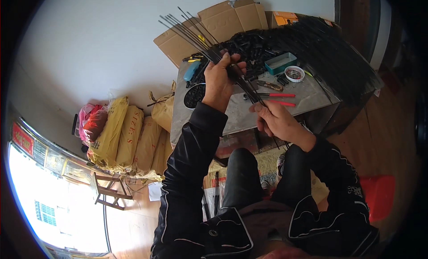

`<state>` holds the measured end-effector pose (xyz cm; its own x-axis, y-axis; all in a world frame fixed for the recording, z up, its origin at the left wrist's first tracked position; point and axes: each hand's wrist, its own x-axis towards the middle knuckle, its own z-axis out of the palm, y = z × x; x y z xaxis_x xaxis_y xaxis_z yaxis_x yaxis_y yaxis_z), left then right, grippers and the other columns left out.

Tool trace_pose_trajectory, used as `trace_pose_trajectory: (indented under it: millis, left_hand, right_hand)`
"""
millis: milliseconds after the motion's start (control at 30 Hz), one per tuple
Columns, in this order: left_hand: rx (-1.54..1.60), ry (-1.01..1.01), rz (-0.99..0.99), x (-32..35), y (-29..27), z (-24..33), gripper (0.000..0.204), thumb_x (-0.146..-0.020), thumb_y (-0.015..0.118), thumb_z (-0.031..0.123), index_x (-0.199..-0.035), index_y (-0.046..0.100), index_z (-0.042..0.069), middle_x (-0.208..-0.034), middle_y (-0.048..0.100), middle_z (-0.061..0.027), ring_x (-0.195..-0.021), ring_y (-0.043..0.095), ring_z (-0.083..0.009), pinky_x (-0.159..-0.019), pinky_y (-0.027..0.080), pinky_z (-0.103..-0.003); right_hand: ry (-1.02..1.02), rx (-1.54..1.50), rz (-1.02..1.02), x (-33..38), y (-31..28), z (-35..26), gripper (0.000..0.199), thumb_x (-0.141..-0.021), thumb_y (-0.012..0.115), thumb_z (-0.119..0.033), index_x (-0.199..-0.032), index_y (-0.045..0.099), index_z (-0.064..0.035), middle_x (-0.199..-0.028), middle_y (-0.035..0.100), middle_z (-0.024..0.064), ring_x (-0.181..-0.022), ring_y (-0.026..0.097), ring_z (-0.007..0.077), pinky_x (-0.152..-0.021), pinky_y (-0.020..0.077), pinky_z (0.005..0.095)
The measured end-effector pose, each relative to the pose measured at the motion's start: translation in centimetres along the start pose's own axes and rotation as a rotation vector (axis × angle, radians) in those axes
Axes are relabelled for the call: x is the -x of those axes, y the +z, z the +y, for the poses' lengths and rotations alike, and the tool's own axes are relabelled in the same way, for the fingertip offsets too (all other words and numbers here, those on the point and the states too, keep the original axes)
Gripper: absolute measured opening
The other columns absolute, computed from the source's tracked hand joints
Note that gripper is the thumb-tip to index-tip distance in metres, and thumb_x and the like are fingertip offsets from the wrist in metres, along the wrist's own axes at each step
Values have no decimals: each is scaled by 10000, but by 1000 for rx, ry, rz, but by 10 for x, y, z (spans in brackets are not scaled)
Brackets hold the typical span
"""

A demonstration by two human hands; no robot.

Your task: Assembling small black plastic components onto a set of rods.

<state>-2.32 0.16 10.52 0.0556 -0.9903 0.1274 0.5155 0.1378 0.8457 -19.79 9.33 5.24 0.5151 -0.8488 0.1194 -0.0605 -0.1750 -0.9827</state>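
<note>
A bundle of thin black rods [189, 34] slants across in front of me above the table's near side. My left hand [218, 82] is closed around its middle, where thicker dark pieces show among the rods. Lower down, my right hand [280, 121] pinches the near ends, with a few rod tips poking out below the fingers. Pliers with red handles [281, 95] lie on the grey tabletop [312, 97] just beyond my right hand. Close to my left hand sits a round container of small black pieces [195, 96].
Black parts [254, 47] are heaped behind my hands, before a cardboard sheet [236, 19]. Long black rods [327, 53] cover the table's right. A teal tray [281, 62] and white bowl [294, 74] stand between. Yellow sacks [133, 138] and a wooden stool [111, 192] are leftward.
</note>
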Motion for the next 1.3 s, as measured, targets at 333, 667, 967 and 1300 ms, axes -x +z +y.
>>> trace_pose_trajectory:
  millis: [333, 667, 967, 1300]
  left_hand:
    - [132, -140, -122, -10, -23, 2, 219, -985, 466, 124, -1186, 484, 39, -1057, 603, -133, -959, 610, -311, -824, 501, -442]
    - [103, -96, -103, -6, -41, 3, 278, -951, 512, 69, -1222, 493, 7, -1047, 635, -139, -895, 644, -288, -739, 530, -407]
    - [-5, -128, -215, 10, -53, 19, 361, -955, 493, 39, -1306, 460, -33, -1131, 627, -172, -989, 640, -287, -840, 530, -373]
    - [-26, -135, -297, 20, -69, 25, 401, -950, 494, 43, -1334, 417, -44, -1201, 597, -189, -1119, 592, -341, -934, 508, -434]
  right_hand:
    - [-257, 660, 308, -9, -20, 30, 312, -1013, 442, -224, -1116, 567, 41, -784, 645, 70, -579, 609, 127, -539, 482, 271]
    - [72, 154, 456, -54, -108, 9, 340, -988, 436, -305, -1083, 584, -13, -681, 622, 54, -440, 497, 61, -377, 366, 201]
    - [29, 1369, 1070, -103, -290, 67, 347, -897, 574, -242, -1197, 575, -68, -1065, 650, 188, -1018, 618, 354, -851, 487, 429]
    - [-189, 1094, 6, -100, -55, 95, 226, -784, 676, -154, -990, 640, -69, -937, 609, 114, -914, 586, 304, -789, 452, 401]
